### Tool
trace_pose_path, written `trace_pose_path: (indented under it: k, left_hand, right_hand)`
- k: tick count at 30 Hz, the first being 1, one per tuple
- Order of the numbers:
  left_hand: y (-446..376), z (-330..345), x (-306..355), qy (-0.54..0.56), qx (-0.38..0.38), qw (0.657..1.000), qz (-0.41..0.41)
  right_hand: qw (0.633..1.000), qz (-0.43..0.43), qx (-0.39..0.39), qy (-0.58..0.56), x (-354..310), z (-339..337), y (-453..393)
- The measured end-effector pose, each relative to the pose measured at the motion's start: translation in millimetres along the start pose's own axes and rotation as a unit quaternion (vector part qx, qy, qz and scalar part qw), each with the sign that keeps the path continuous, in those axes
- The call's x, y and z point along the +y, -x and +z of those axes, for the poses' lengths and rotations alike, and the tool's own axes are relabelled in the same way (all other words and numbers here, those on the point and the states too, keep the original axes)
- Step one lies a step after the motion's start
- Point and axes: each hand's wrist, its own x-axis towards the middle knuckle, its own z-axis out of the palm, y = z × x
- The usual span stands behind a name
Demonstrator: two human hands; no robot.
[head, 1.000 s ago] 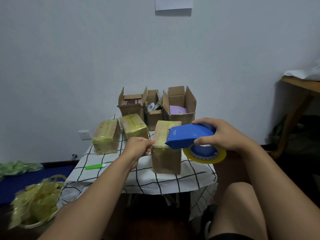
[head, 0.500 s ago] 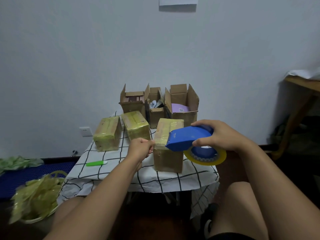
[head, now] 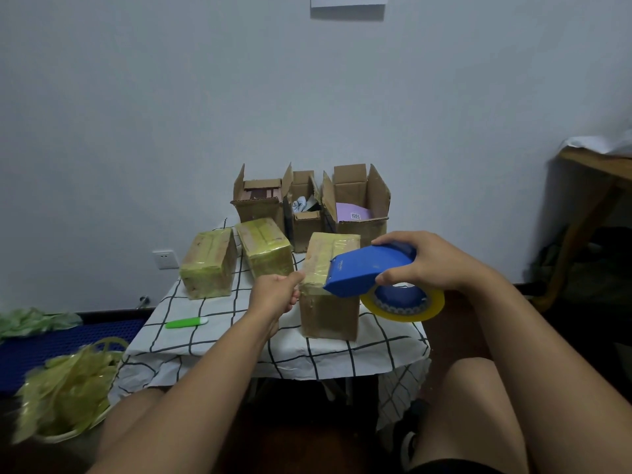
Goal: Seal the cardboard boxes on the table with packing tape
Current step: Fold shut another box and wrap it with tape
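A closed cardboard box stands at the table's near edge, partly wrapped in yellowish tape. My right hand grips a blue tape dispenser whose front end touches the box's upper near corner; its yellow tape roll hangs below. My left hand is curled at the box's upper left edge, pinching there; what it pinches is too small to tell. Two taped boxes, one at left and one beside it, lie behind. Three open boxes stand against the wall: left, middle, right.
A small table with a white checked cloth holds everything. A green utility knife lies on its left part. A basket of crumpled yellow tape sits on the floor at left. A wooden table stands at the right.
The dispenser and my right hand have stayed at the box's corner. My left hand has shifted slightly right, closer to the box's upper left edge. The camera has tilted a little.
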Motion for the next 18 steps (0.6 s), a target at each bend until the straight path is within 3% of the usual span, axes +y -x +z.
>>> trace_pose_path:
  k: [14,18]
  left_hand:
    - [7.4,-20.4,11.7,-0.002,-0.064,0.995,-0.075]
    - [9.8,-20.4,14.4,-0.038,-0.052,0.998,-0.002]
  right_hand:
    - [0.999,-0.042,0.022,0.006,-11.5,1.8,7.2]
    - [0.999,-0.039,0.019,0.013,-9.2,3.9,7.5]
